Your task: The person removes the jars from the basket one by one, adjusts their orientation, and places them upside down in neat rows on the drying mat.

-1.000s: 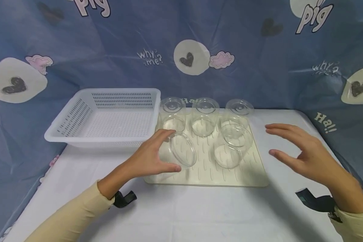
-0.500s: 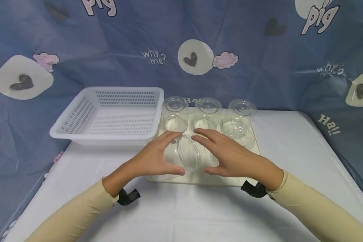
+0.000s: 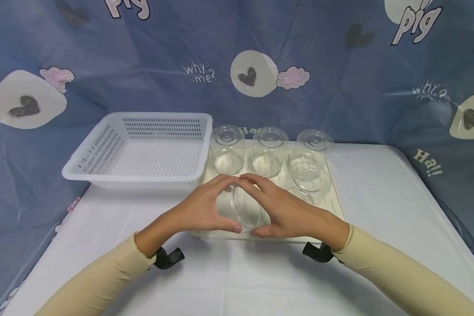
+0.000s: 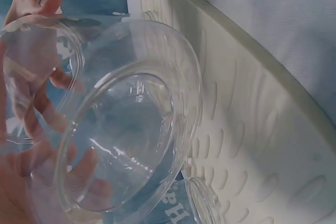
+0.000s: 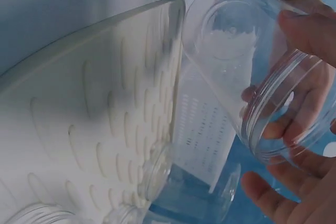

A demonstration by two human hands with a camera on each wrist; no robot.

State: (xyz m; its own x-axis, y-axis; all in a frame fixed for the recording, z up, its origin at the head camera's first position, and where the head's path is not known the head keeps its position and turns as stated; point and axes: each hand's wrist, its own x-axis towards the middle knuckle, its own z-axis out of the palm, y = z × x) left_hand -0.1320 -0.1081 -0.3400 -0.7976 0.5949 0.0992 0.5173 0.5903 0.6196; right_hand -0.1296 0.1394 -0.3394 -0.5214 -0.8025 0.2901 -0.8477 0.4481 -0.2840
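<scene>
My left hand (image 3: 199, 206) grips a clear plastic jar (image 3: 246, 206), tilted on its side with its mouth to the right. My right hand (image 3: 290, 213) curves round the mouth end, index fingertip meeting the left one at the top. In the right wrist view, the jar (image 5: 223, 56) shows a threaded rim (image 5: 262, 103) with fingers close around it. The left wrist view faces the rounded base end (image 4: 123, 140), fingers showing through the clear wall. Beneath lies a cream ridged drying mat (image 3: 332, 208). A similar jar (image 3: 312, 177) stands at its front right, partly hidden by my right hand.
Three more clear jars, the left (image 3: 228, 151), middle (image 3: 268, 153) and right one (image 3: 314, 142), stand base up along the mat's back. A white perforated basket (image 3: 136, 179) sits to their left. The white-covered table (image 3: 237, 281) meets a blue printed curtain (image 3: 339, 87) behind.
My right hand has come in from the far right to the mouth of the jar. The left hand has kept its grip on the jar, nearly in place.
</scene>
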